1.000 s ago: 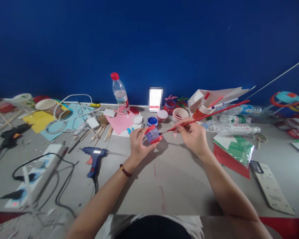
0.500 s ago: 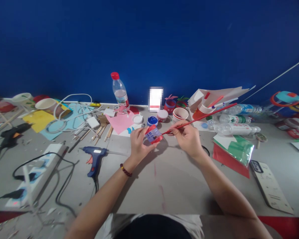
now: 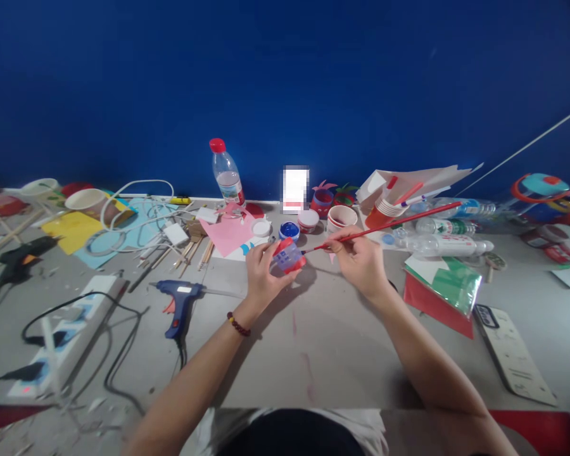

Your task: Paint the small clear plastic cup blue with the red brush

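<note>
My left hand [image 3: 262, 272] grips a small clear piece with red ends and blue squares on it [image 3: 289, 256] between thumb and fingers. What it is made from I cannot make out. In my right hand [image 3: 359, 259] is a paintbrush with a long red handle [image 3: 403, 220], pinched near its lower end. The brush's dark tip is at the right side of the small piece, seemingly touching it. Just beyond my hands stand an open jar of blue paint [image 3: 289, 229], a pale-lidded jar [image 3: 308, 220] and a paper cup [image 3: 342, 217].
On the left lie a blue glue gun [image 3: 178, 304] and a white power strip [image 3: 71, 329] with looping cords. A red-capped bottle [image 3: 227, 177] stands by the blue wall. At right are plastic bottles [image 3: 449, 245], coloured sheets [image 3: 446, 285] and a phone [image 3: 515, 354].
The small piece has tilted in my left hand and shifted slightly left. My right hand has moved the paintbrush a little, and its handle now lies flatter.
</note>
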The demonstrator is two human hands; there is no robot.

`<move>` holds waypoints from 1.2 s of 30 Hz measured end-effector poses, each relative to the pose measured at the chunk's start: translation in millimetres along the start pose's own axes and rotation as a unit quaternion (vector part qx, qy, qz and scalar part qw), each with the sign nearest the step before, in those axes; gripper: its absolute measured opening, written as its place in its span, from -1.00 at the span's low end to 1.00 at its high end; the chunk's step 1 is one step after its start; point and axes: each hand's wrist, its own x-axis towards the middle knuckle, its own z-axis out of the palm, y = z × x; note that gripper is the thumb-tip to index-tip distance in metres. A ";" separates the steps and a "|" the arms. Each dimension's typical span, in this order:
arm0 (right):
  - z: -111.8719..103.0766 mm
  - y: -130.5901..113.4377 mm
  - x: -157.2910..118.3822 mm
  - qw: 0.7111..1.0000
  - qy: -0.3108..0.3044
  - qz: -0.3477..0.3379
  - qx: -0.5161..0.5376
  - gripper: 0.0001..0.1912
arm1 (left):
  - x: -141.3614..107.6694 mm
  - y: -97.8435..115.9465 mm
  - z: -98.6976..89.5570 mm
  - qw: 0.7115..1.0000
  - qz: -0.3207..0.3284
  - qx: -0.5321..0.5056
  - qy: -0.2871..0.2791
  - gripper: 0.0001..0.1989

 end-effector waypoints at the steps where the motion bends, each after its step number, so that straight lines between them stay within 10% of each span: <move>1: 1.8 -0.9 -2.1 1.000 -0.008 -0.012 -0.021 -0.85 | 0.0 0.2 0.2 1.000 0.003 0.000 0.002 -0.29; 10: 13.8 -12.7 -16.5 0.988 -0.042 -0.104 -0.109 -0.86 | -0.6 0.3 1.5 1.000 0.012 0.017 0.012 -0.30; 36: 12.0 -19.6 -14.3 0.995 -0.049 -0.079 -0.039 -0.85 | 0.4 3.6 1.3 0.997 0.051 0.009 0.054 -0.33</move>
